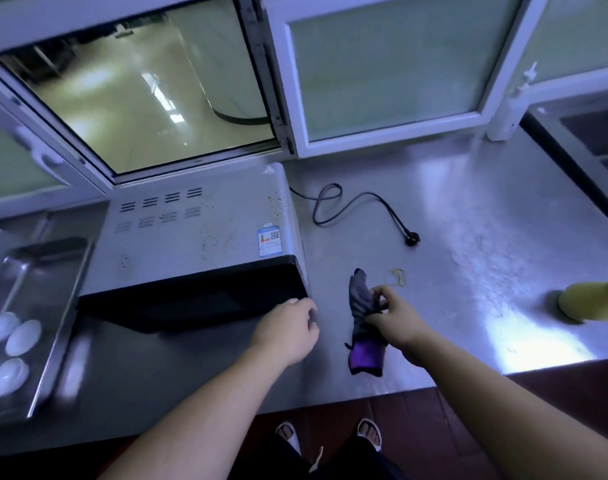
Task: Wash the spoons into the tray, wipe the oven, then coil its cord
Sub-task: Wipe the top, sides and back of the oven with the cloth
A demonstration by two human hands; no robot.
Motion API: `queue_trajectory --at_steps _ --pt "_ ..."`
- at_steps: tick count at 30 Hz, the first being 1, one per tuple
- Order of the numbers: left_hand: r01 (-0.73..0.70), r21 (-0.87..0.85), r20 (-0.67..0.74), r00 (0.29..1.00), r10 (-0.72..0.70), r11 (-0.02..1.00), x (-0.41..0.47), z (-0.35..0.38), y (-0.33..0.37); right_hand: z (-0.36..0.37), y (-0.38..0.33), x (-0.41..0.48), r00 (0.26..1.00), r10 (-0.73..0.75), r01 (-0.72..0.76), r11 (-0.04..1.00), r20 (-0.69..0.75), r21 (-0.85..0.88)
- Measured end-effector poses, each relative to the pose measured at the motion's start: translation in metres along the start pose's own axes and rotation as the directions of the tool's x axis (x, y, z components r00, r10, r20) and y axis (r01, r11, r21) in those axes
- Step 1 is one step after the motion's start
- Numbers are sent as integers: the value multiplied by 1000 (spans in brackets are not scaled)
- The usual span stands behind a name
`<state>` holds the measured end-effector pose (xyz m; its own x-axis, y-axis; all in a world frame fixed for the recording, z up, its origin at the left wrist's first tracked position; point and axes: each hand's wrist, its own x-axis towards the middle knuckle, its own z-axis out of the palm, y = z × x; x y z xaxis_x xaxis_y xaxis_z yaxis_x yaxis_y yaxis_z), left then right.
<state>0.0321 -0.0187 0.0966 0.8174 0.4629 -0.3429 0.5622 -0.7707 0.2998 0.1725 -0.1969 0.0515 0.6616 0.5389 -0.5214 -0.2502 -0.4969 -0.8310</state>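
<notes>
The spoons (21,336) lie in the tray (46,271) at far left, so wiping is the step in hand. The right hand (396,317) pinches a grey-and-purple cloth (359,299). The left hand (288,329) is at the oven (198,233) near-right corner (grip unclear). Specks still mark the oven's top, so the cloth goes there next, I'd say. The cord (366,194) sprawls loose to the right.

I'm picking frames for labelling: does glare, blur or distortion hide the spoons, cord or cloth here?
Head view: glare washes out the counter at right; the spoons in the tray at the left edge are blurred; wide-angle distortion bows the window frame; the cord and the cloth in the right hand read clearly.
</notes>
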Motion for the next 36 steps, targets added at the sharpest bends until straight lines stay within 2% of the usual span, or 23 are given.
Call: queue_trajectory --at_steps 3,7,13,17,20,23,26,31,36 --pt "-1 -46 -69 998 -2 999 -5 -16 -17 14 -45 4 993 -111 110 994 -49 -29" --pt "-34 -60 -159 987 24 998 -11 -35 -47 38 -104 8 956 -276 255 949 -97 -187" --pt "-117 -86 -376 924 76 989 -20 -70 -102 88 -162 21 885 -460 367 783 -72 -502" --pt "-130 -107 -489 870 62 986 -26 -88 -153 133 -170 31 885 -464 320 676 -45 -664" --pt "-122 -80 -551 832 58 989 -29 -96 -197 169 -162 37 866 -487 220 575 -114 -788" --pt "-105 -29 -619 782 64 994 -28 -102 -239 195 -159 40 826 -521 135 553 -215 -822" --pt "-45 29 -675 736 53 999 -23 -109 -273 219 -159 43 802 -546 115 542 -244 -833" --pt "25 57 -694 720 22 998 -16 -121 -313 264 -162 37 790 -592 194 488 -159 -851" --pt "22 33 -676 737 7 999 -6 -131 -316 287 -166 31 770 -633 334 306 72 -892"
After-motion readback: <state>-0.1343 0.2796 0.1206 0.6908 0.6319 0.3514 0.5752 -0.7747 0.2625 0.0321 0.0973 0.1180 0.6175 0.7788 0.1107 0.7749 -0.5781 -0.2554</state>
